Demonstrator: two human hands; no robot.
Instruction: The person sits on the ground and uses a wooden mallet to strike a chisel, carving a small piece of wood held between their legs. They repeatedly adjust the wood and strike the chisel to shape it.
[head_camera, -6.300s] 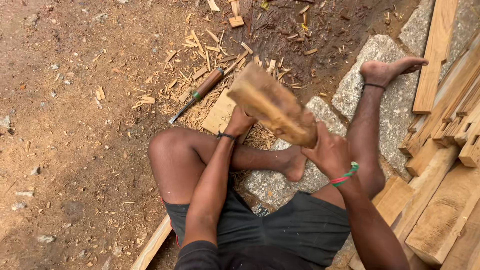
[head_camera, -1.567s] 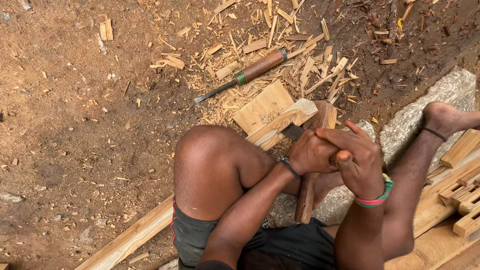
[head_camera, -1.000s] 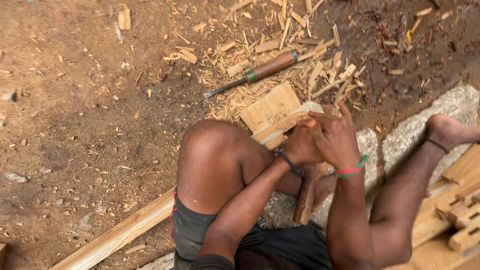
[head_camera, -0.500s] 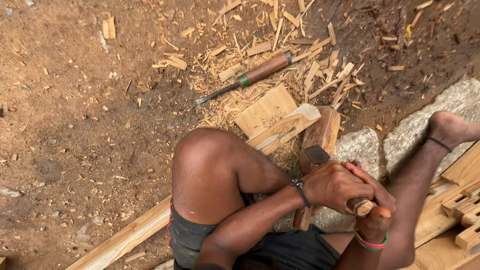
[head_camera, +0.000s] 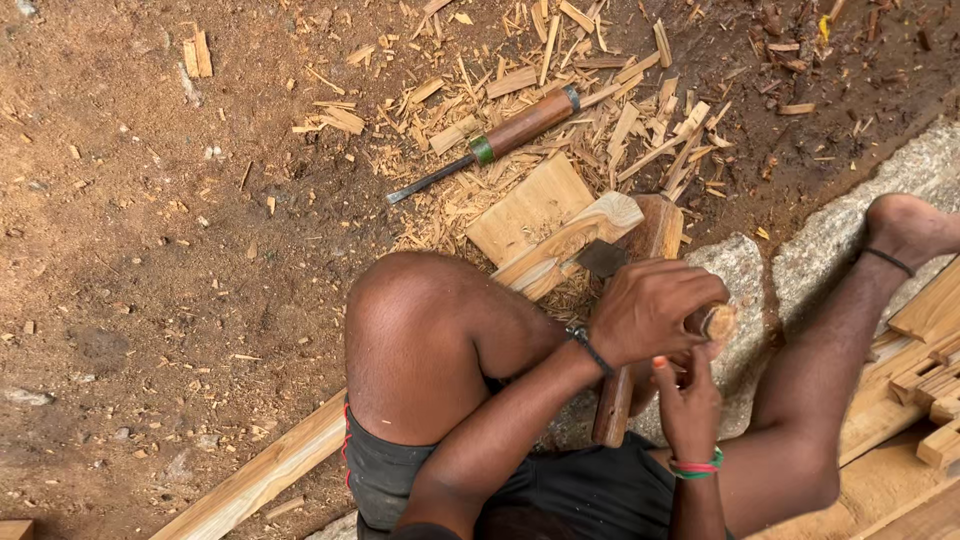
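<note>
The left hand (head_camera: 655, 310) was wrapped around a wooden handle (head_camera: 716, 322) whose dark blade (head_camera: 603, 257) met the pale wood piece (head_camera: 565, 243) just beyond it, long axis running away leftward. The right hand (head_camera: 688, 400) (fingers loosely curled, holding nothing clearly) sat just below. A chisel (head_camera: 492, 143) lay apart among shavings.

Left hand (head_camera: 655, 310) at centre right of frame, fingers curled shut, wrist banded. Right hand (head_camera: 688, 400) just below, touching it, fingers pointing up.
</note>
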